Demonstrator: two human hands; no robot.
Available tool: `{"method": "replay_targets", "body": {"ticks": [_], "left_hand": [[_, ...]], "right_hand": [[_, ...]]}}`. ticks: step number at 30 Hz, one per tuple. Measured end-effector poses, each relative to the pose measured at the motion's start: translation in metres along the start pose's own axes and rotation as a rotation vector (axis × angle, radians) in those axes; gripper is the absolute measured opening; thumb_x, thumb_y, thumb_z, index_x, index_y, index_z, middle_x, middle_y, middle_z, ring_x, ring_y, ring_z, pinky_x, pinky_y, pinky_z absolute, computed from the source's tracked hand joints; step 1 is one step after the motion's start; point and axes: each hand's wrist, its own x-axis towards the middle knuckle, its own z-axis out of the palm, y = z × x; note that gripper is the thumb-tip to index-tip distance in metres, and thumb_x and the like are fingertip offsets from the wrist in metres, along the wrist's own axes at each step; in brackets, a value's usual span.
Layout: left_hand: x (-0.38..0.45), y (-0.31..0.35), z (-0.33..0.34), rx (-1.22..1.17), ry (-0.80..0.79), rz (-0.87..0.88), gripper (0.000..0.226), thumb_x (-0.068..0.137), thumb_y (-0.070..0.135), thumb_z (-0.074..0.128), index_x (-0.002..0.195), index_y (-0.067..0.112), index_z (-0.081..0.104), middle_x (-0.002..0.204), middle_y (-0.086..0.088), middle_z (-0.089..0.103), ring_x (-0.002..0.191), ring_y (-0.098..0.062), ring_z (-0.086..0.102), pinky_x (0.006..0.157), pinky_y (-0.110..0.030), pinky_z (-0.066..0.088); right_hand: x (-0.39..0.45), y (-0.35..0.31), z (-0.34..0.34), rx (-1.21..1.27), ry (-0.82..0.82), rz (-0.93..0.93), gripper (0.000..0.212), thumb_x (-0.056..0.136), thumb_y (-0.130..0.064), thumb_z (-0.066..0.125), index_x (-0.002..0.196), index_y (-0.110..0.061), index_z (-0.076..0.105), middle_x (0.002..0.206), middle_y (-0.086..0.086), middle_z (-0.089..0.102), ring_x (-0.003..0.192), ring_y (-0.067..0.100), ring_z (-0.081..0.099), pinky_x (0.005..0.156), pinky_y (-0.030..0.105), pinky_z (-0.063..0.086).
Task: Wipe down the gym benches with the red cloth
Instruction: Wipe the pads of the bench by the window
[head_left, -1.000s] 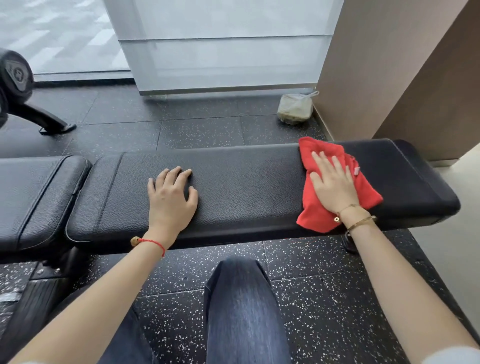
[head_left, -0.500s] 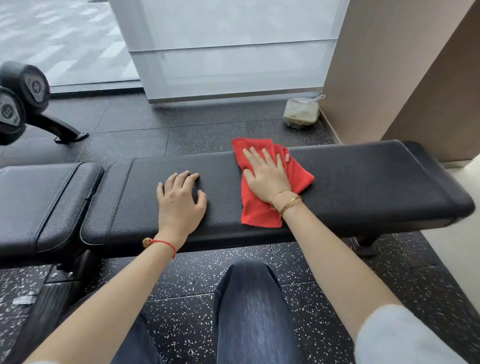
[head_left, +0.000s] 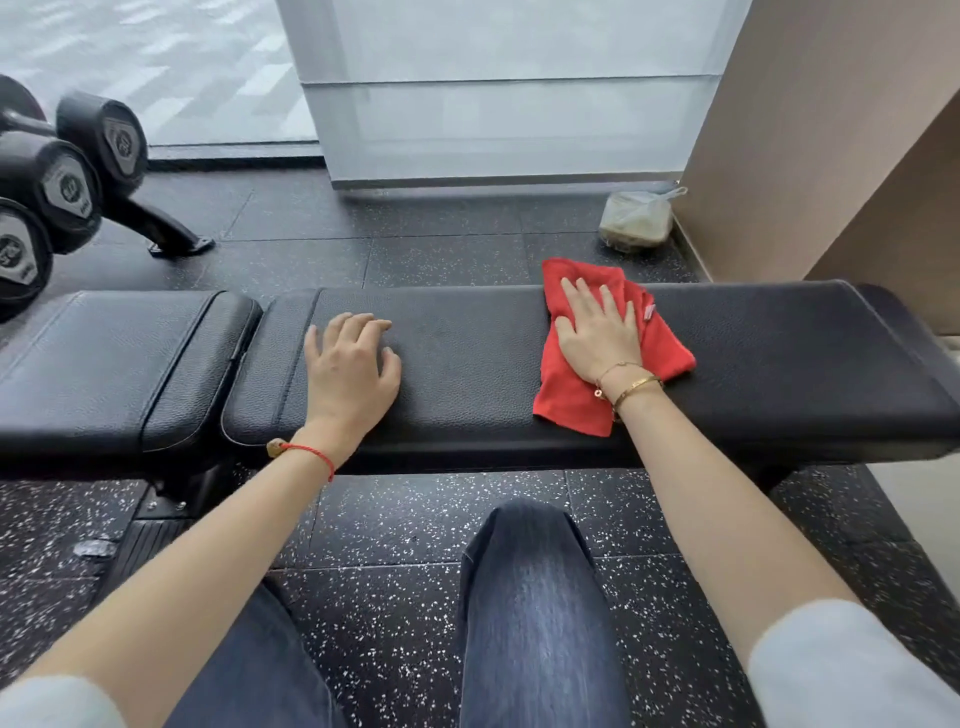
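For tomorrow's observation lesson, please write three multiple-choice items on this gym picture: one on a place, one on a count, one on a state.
1. Where does the red cloth lie?
A. on the floor
B. on the long bench pad
C. on the dumbbells

2. How many dumbbell heads show at the left edge?
A. one
B. two
C. at least three

3. How is the right hand?
A. flat on the cloth, fingers straight
B. clenched in the air
C. gripping a dumbbell

Answers:
1 B, the cloth is spread across the pad's top.
2 C, three labelled heads are stacked there.
3 A, the palm presses the cloth; the left hand rests bare on the pad.
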Motion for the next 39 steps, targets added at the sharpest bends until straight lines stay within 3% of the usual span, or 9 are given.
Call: {"method": "replay_targets", "body": {"ticks": [9,16,22,27,33,39], "left_hand": [[-0.003,-0.062,-0.011,0.012,-0.092,-0.064,0.04,0.093,0.025,0.053,0.133,0.02,0.056,0.141,-0.005,0.052,0.135,-0.028,0.039,0.115,-0.052,0.024],[-0.004,-0.064,-0.009,-0.04,-0.049,-0.078,0.039,0.092,0.027,0.053,0.13,0.022,0.058,0.139,-0.002,0.054,0.134,-0.024,0.04,0.116,-0.052,0.022],[-0.004,-0.065,-0.008,-0.023,-0.042,-0.075,0.04,0.092,0.027,0.051,0.131,0.022,0.058,0.139,-0.001,0.053,0.134,-0.023,0.04,0.116,-0.053,0.022],[-0.004,-0.061,-0.008,-0.025,-0.033,-0.099,0.04,0.091,0.025,0.052,0.13,0.021,0.059,0.139,-0.002,0.054,0.134,-0.024,0.041,0.116,-0.053,0.02],[-0.004,-0.062,-0.008,-0.045,-0.016,-0.108,0.039,0.09,0.025,0.054,0.129,0.022,0.061,0.139,-0.001,0.055,0.133,-0.024,0.042,0.117,-0.053,0.02],[-0.005,-0.062,-0.009,-0.061,-0.017,-0.098,0.039,0.091,0.026,0.054,0.128,0.021,0.062,0.138,-0.001,0.056,0.133,-0.024,0.042,0.117,-0.053,0.019]], "right_hand": [[0.003,-0.109,0.031,0.001,-0.023,-0.153,0.06,0.098,-0.038,0.03,0.155,-0.031,0.012,0.163,-0.008,0.011,0.151,0.021,0.006,0.121,0.05,-0.002],[-0.039,-0.104,0.037,-0.001,-0.004,-0.349,0.058,0.099,-0.038,0.035,0.154,-0.034,0.016,0.161,-0.011,0.017,0.15,0.015,0.01,0.122,0.047,-0.001],[-0.034,-0.064,0.029,0.002,0.033,-0.169,0.057,0.098,-0.036,0.036,0.153,-0.035,0.019,0.161,-0.011,0.018,0.15,0.016,0.012,0.122,0.045,0.0],[0.004,-0.101,0.031,-0.001,-0.022,-0.046,0.059,0.099,-0.035,0.03,0.155,-0.033,0.012,0.163,-0.009,0.009,0.151,0.02,0.005,0.121,0.049,-0.003],[-0.025,-0.167,0.05,-0.007,-0.063,-0.35,0.06,0.098,-0.037,0.034,0.154,-0.034,0.013,0.162,-0.011,0.012,0.151,0.017,0.006,0.122,0.048,-0.003],[-0.059,-0.127,0.045,0.002,-0.001,-0.421,0.058,0.098,-0.036,0.038,0.153,-0.035,0.019,0.16,-0.012,0.02,0.15,0.015,0.012,0.122,0.045,-0.001]]}}
